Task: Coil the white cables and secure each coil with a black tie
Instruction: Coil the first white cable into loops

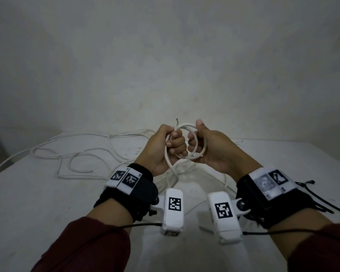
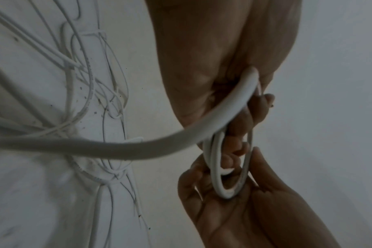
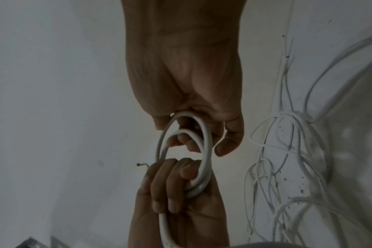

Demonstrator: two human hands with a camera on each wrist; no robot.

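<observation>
Both hands are raised above the white table (image 1: pixel 47 203) and hold a small coil of white cable (image 1: pixel 204 143) between them. My left hand (image 1: pixel 173 146) grips the coil's left side with curled fingers (image 2: pixel 244 125). On the right side, my right hand (image 1: pixel 194 142) holds the loops with its thumb up. The coil (image 3: pixel 206 142) has about two loops, and the cable's bare wire end (image 1: pixel 177 120) sticks up behind the left hand. A thick tail (image 2: pixel 117 147) runs from the left hand down to the table. Thin black ties (image 1: pixel 326 208) lie by the right wrist.
Loose white cables (image 1: pixel 77 154) sprawl in tangled loops over the table's left and middle, and one runs off the left edge. A plain wall stands close behind the table. Bare tabletop shows at the front left and far right.
</observation>
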